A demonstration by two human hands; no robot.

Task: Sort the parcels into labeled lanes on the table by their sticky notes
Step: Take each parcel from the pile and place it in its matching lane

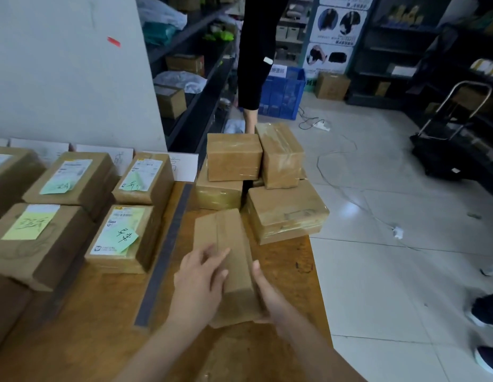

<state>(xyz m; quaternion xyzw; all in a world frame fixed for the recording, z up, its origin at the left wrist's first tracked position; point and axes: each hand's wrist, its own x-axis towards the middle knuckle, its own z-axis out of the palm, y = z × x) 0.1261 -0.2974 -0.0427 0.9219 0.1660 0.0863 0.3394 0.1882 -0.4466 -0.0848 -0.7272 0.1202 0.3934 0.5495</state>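
Cardboard parcel [228, 260]: stiff, probably light, tape slick. Left hand [199, 282] flat atop; right hand [268, 297] clasps its edge. Grip opposite sides.

A dark grey tape strip [164, 255] is showing against the orange-brown wooden table [101, 312]. Left of the strip, tan parcels [82, 188] are wearing white labels [74, 168], pale green sticky notes [123, 239] and one yellow note [28, 224], all inked black. Right of it, the plain parcel [228, 260] is showing bare tan cardboard. Beyond the strip, a blue crate [281, 92] is standing out against whitish floor tiles [405, 271].
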